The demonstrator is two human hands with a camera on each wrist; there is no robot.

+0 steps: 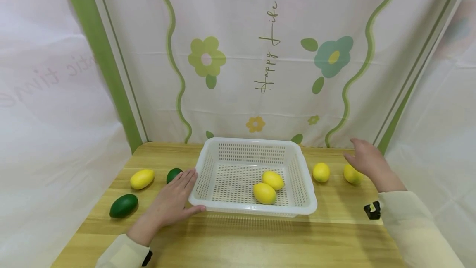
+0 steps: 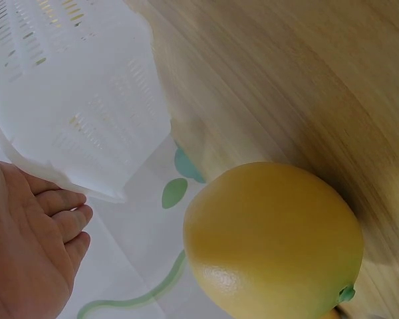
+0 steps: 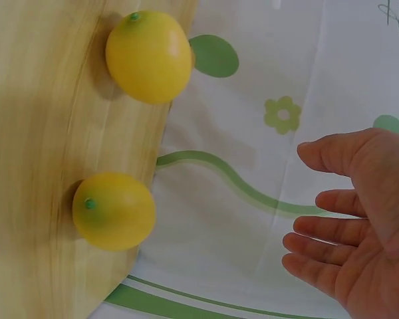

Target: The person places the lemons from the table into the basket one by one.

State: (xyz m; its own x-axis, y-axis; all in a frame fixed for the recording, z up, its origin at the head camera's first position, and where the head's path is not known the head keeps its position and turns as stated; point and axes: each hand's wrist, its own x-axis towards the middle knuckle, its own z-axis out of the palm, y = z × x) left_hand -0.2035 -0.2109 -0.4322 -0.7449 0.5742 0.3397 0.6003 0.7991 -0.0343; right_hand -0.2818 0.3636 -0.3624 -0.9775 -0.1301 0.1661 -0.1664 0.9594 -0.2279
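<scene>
A white plastic basket (image 1: pixel 256 208) with slotted walls holds two lemons, a front one (image 1: pixel 264 193) and a back one (image 1: pixel 273 180). My left hand (image 1: pixel 172 199) rests at its left rim, fingers straight and thumb along the front corner. In the left wrist view those fingers (image 2: pixel 70 216) lie by the basket edge, and a lemon (image 2: pixel 272 239) looms large. My right hand (image 1: pixel 368 160) hovers over the far right lemon (image 1: pixel 351 174), partly covering it in the head view, fingers apart and holding nothing. Another lemon (image 1: pixel 321 172) sits between that one and the basket.
Left of the basket lie a lemon (image 1: pixel 142 179) and two dark green avocado-shaped fruits, one in front (image 1: pixel 124 205) and one partly behind my left fingers (image 1: pixel 173 174). A flowered curtain (image 1: pixel 230 106) hangs behind the wooden table (image 1: pixel 253 243).
</scene>
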